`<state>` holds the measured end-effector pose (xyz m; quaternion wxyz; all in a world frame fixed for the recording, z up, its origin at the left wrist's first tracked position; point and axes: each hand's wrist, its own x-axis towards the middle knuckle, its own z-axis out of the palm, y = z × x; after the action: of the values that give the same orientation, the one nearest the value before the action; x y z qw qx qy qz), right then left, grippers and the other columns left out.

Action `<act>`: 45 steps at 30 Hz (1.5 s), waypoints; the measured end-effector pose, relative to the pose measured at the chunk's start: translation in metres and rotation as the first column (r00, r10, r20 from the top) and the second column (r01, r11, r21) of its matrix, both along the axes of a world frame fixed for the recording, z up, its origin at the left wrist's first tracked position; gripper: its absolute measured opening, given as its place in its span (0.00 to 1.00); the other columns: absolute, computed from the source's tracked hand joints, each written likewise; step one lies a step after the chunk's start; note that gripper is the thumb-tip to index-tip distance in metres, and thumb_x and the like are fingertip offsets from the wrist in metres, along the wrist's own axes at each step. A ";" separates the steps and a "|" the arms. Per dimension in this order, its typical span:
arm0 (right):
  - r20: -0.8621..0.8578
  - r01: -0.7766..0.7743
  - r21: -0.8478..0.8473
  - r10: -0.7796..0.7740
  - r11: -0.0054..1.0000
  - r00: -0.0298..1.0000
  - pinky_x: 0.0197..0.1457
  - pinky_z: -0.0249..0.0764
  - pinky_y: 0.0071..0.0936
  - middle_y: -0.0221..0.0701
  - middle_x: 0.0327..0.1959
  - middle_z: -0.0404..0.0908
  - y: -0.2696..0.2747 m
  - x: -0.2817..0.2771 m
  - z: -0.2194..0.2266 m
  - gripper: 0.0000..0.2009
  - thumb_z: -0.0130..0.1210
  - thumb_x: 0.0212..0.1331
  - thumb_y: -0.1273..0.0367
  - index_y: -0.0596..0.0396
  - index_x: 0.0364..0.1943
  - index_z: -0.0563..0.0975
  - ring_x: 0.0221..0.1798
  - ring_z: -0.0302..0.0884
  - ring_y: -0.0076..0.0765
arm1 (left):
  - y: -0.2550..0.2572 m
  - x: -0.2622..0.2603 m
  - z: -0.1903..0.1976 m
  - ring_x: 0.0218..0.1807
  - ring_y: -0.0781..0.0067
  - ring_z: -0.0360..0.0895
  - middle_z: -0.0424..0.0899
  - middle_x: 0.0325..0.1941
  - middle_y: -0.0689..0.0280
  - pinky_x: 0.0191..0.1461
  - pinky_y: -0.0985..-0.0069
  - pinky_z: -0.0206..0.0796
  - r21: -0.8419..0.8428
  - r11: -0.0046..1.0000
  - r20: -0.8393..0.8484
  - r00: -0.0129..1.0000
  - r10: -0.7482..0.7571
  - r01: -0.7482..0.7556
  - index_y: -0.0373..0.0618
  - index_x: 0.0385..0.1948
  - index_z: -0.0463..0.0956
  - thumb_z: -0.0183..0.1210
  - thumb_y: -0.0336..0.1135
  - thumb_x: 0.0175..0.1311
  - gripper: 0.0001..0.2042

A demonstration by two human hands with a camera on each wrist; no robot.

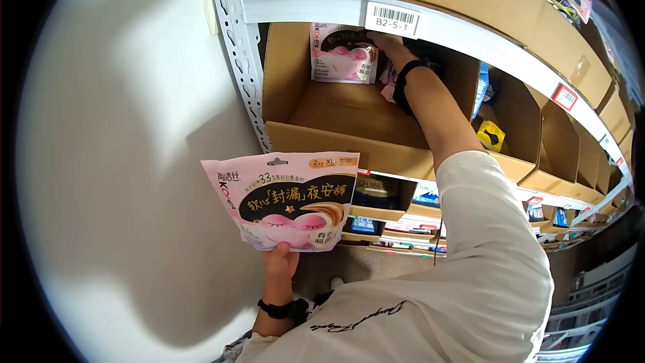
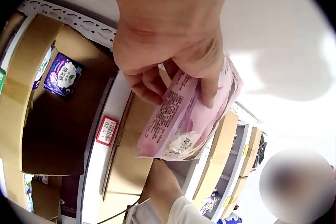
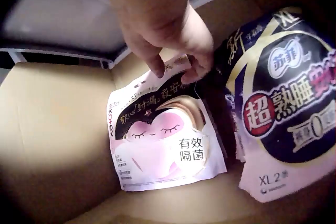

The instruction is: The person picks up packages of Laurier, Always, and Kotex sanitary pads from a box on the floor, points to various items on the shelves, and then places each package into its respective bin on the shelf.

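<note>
A pink and black pouch (image 1: 289, 202) is gripped at its bottom edge by my left hand (image 1: 279, 265), thumb on the printed front. In the left wrist view the left hand (image 2: 168, 50) pinches the pink pouch (image 2: 184, 116). Inside the cardboard bin (image 1: 349, 138), a matching pouch (image 1: 344, 57) stands upright at the back left. My right hand (image 1: 388, 42) reaches in there. In the right wrist view the fingers of the right hand (image 3: 168, 35) pinch the top edge of that pouch (image 3: 163, 134), beside a dark and pink package (image 3: 289, 103).
A white metal shelf beam (image 1: 302, 8) with a label runs above the bin. More cardboard bins stand to the right, one with a yellow packet (image 1: 491, 135). Lower shelves hold other goods. A white wall (image 1: 127, 161) is on the left. A person's blurred head (image 2: 298, 186) shows in the left wrist view.
</note>
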<state>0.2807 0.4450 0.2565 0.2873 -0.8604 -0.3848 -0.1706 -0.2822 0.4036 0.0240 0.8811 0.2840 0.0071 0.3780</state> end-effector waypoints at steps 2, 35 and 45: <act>0.083 0.026 0.000 -0.026 1.000 0.996 0.53 0.74 0.34 0.41 0.52 0.79 -0.002 0.000 0.000 0.20 0.55 0.64 0.58 0.55 0.55 0.75 0.51 0.78 0.38 | -0.001 0.001 0.001 0.64 0.59 0.70 0.74 0.60 0.64 0.71 0.55 0.59 -0.001 1.000 0.001 1.000 -0.013 0.013 0.46 0.62 0.65 0.72 0.31 0.50 0.35; 0.132 -0.356 0.934 0.887 0.039 0.442 0.38 0.73 0.16 0.33 0.36 0.82 -0.364 -0.349 0.058 0.09 0.55 0.68 0.69 0.54 0.36 0.67 0.35 0.77 0.17 | -0.201 0.086 0.117 0.72 0.57 0.60 0.61 0.73 0.62 0.74 0.53 0.52 0.188 0.973 0.291 0.938 -0.186 0.135 0.47 0.71 0.53 0.45 0.58 0.71 0.33; -0.132 -0.160 0.962 0.891 0.220 0.434 0.42 0.78 0.19 0.31 0.45 0.84 -0.472 -0.327 0.027 0.12 0.52 0.70 0.67 0.57 0.53 0.73 0.41 0.80 0.18 | -0.302 0.097 0.101 0.69 0.59 0.64 0.65 0.69 0.61 0.72 0.57 0.57 0.109 0.985 0.112 0.983 -0.143 0.131 0.46 0.70 0.55 0.47 0.57 0.72 0.32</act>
<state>-0.0459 -0.0275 0.2831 0.8301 -0.3661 -0.4028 0.1209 -0.1852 0.1015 0.1249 0.8883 0.3049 -0.0845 0.3328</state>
